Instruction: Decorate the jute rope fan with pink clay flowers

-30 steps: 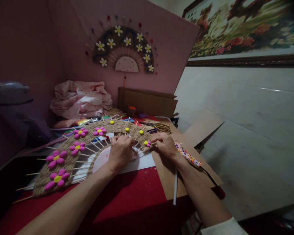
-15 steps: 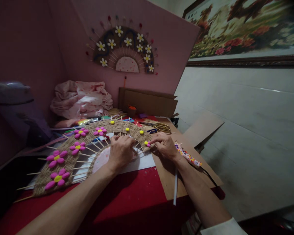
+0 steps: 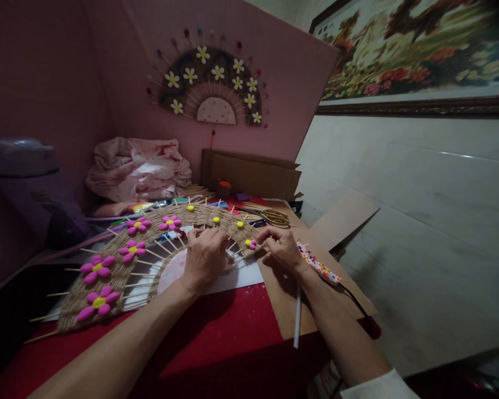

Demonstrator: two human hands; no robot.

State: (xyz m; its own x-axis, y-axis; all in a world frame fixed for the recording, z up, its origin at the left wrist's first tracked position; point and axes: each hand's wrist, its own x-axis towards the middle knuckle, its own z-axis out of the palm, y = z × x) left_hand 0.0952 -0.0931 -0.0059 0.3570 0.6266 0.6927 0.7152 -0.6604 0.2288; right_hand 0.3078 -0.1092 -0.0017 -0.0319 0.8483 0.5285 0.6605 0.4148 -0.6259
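A half-round fan of woven twine [image 3: 72,310] on thin sticks lies on the table, with pink clay flowers [image 3: 97,269] along its left part. Single yellow clay dots [image 3: 240,224] sit on its upper right. Near the right end, a yellow centre with small pink petals [image 3: 250,244] forms a partial flower. My left hand [image 3: 208,252] rests over the fan's inner sticks, fingers curled; whatever they hold is hidden. Just right of the partial flower is my right hand [image 3: 280,249], its bent fingers loosely apart with nothing visible in them.
Gold-handled scissors [image 3: 274,217] lie behind my right hand. A flowered strip [image 3: 320,266] and a white stick [image 3: 297,318] are to the right. Cardboard [image 3: 253,172] and crumpled pink cloth [image 3: 139,169] stand at the back, below a flowered fan [image 3: 228,58] on the wall.
My right index finger has drawn back a little to the right, off the pink petals, which now show more fully. My left hand has stayed in place.
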